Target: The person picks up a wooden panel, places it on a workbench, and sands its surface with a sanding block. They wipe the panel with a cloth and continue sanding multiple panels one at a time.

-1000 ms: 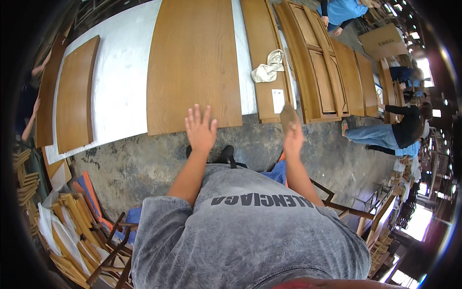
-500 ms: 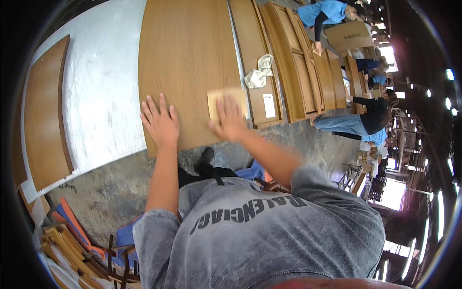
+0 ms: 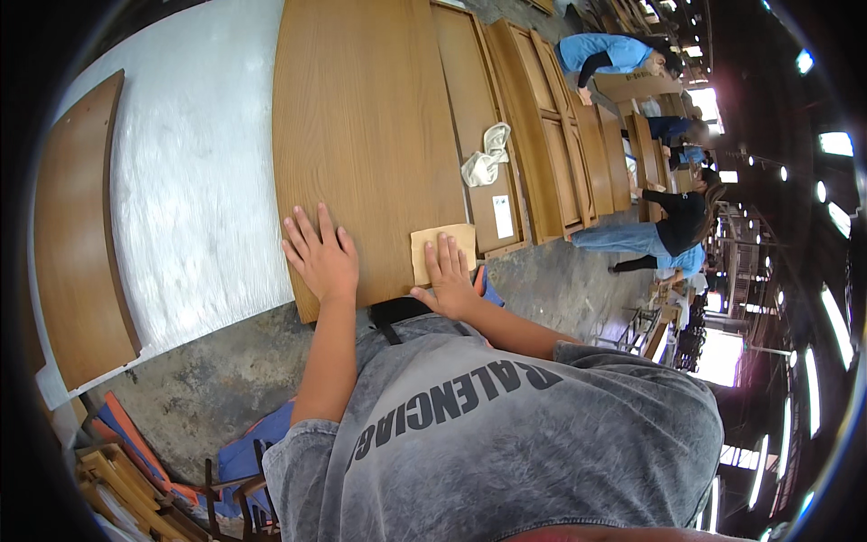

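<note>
Fingers (image 3: 449, 253) press sandpaper (image 3: 433, 244) flat onto wooden panel (image 3: 366, 117).

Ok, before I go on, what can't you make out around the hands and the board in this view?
Head view only:
- Sanding sheet: its near part is covered by the right hand, so its grit side is unseen.
- Wooden board: the far end is cut off by the top edge.
- Under the left hand: the palm hides the board surface.
- White cloth on the next panel: too small to identify.

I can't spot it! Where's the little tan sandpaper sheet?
The sandpaper lies under the right hand, on the near right corner of the big wood panel, right of the left hand.
</note>
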A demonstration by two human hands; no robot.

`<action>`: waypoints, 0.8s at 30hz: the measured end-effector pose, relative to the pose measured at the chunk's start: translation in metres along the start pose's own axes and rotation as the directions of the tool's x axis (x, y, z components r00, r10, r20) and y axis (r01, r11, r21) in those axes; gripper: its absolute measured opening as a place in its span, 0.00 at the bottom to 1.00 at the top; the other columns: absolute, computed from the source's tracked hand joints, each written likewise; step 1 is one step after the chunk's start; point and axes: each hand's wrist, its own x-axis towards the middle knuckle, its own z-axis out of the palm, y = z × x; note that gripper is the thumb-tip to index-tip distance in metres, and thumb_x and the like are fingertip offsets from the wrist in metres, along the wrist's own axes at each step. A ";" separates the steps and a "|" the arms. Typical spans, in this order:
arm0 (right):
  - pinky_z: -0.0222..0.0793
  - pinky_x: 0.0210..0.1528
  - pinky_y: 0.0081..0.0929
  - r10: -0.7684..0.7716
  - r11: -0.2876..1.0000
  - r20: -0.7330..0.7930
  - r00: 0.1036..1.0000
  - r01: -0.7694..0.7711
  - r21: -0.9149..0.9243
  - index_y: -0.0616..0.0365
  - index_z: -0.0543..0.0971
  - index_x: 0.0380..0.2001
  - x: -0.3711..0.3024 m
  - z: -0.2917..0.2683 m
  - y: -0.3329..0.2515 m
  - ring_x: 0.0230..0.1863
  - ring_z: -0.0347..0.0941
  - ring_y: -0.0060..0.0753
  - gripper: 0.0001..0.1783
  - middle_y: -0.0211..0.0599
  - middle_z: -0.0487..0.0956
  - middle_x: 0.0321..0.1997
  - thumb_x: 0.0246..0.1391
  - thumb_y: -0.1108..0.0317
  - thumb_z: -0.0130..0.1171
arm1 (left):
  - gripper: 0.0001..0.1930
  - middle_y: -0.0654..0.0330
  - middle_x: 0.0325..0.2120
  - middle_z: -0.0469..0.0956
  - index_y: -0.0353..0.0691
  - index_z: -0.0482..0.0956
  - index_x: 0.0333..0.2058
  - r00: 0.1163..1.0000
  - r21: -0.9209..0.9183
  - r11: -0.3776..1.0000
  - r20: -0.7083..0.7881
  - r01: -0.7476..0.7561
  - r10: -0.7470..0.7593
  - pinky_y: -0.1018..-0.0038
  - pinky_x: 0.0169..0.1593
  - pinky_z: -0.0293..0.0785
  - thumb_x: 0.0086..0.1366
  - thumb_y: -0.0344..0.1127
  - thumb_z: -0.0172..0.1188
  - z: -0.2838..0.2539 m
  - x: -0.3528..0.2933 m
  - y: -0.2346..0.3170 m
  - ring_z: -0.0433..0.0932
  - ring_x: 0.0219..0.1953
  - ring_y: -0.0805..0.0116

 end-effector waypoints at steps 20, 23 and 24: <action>0.50 0.74 0.59 -0.039 0.999 -0.231 0.972 0.033 -0.030 0.64 0.65 0.68 0.165 -0.077 0.067 0.77 0.49 0.66 0.37 0.67 0.57 0.75 0.68 0.46 0.51 | 0.30 0.49 0.75 0.55 0.52 0.65 0.71 0.999 0.089 0.995 -0.008 -0.044 0.045 0.47 0.77 0.41 0.73 0.47 0.52 0.006 -0.005 0.011 0.48 0.77 0.46; 0.54 0.72 0.57 0.044 0.991 0.098 0.994 -0.056 0.122 0.63 0.71 0.63 0.209 -0.111 0.049 0.74 0.55 0.65 0.31 0.62 0.64 0.70 0.66 0.51 0.54 | 0.30 0.49 0.75 0.55 0.52 0.65 0.71 1.000 0.097 0.995 -0.016 -0.012 0.013 0.47 0.77 0.41 0.73 0.47 0.51 0.009 -0.003 0.006 0.48 0.77 0.46; 0.54 0.72 0.57 0.048 0.991 0.039 0.998 -0.052 0.126 0.62 0.71 0.63 0.217 -0.116 0.048 0.74 0.55 0.65 0.31 0.61 0.65 0.70 0.65 0.53 0.55 | 0.30 0.49 0.75 0.54 0.51 0.65 0.71 1.000 0.098 0.995 -0.017 -0.012 0.014 0.47 0.77 0.41 0.73 0.47 0.51 0.009 -0.003 0.005 0.48 0.77 0.46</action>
